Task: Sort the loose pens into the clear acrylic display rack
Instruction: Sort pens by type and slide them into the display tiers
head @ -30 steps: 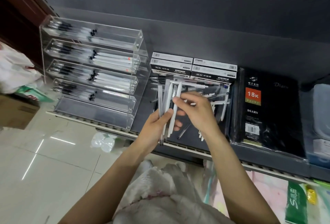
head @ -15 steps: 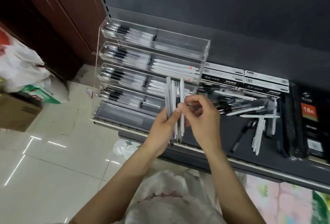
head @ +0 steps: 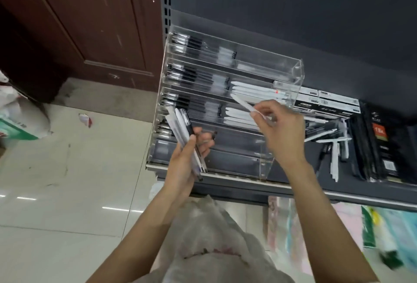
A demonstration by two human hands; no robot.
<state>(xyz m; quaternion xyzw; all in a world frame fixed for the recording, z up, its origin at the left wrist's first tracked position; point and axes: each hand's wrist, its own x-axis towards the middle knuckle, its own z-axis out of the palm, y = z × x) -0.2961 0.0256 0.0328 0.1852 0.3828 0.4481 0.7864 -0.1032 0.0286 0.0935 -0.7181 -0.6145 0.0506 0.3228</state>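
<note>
In the head view, the right hand point(head: 279, 129) pinches one white pen point(head: 244, 104), its tip just before the acrylic rack point(head: 297, 72). The left hand point(head: 187, 158) grips a bundle of pens point(head: 182, 129) below. To place it well, I think the pen should lie parallel to the white ones already inside.

the one mark that reads is "18k", white on an orange-red patch on the black diary point(head: 383, 145) at the right end of the shelf point(head: 293, 189) (blurred, but the figures hold). below the patch the diary carries a white label, too smeared to read. the flat boxes point(head: 327, 102) behind the rack point(head: 295, 72) have white strips with small print and barcodes, none legible. a green pack point(head: 367, 226) under the shelf shows pale lettering that cannot be made out.
</note>
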